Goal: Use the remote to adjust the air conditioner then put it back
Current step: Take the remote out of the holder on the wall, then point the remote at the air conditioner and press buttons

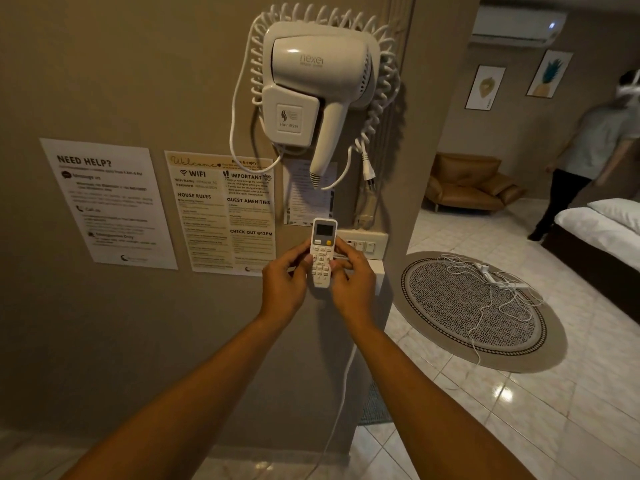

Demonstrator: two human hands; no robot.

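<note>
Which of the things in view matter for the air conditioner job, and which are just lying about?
Job:
remote, held upright in both hands, left hand and right hand
air conditioner, high on the far wall

Lying about:
hair dryer on the wall
notices
round rug with white cables
armchair
bed

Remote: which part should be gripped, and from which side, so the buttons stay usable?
Grip the remote by its long side edges on the lower half, coming from below, as the left hand and right hand do now. It stands upright and slim, with the screen on top and the keypad facing out, so fingers on the edges probably leave the thumbs free.
</note>
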